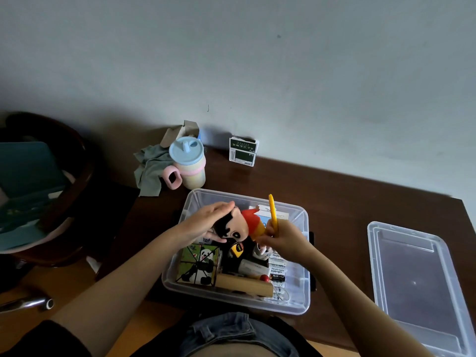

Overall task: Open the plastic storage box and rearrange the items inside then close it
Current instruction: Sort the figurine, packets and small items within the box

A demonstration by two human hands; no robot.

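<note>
On the brown bench (334, 202), over the open box (296, 302), my left hand (206, 222) grips the doll (239, 226) lying crosswise, head leftward, while my right hand (283, 238) clutches its legs and a yellow stick (272, 211).

The storage box (239, 256) sits on the surface (342, 202) in front of me, its lid (417, 282) well apart to the right. Behind the box stand a cup (189, 163) and a carton (243, 150). A panda box (199, 264) lies inside at left, batteries (278, 269) at right.

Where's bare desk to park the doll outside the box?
Bare patches: between storage box and lid; behind the box, between green carton and the lid. Crowded: around sippy cup and cloth, and inside the box.
</note>
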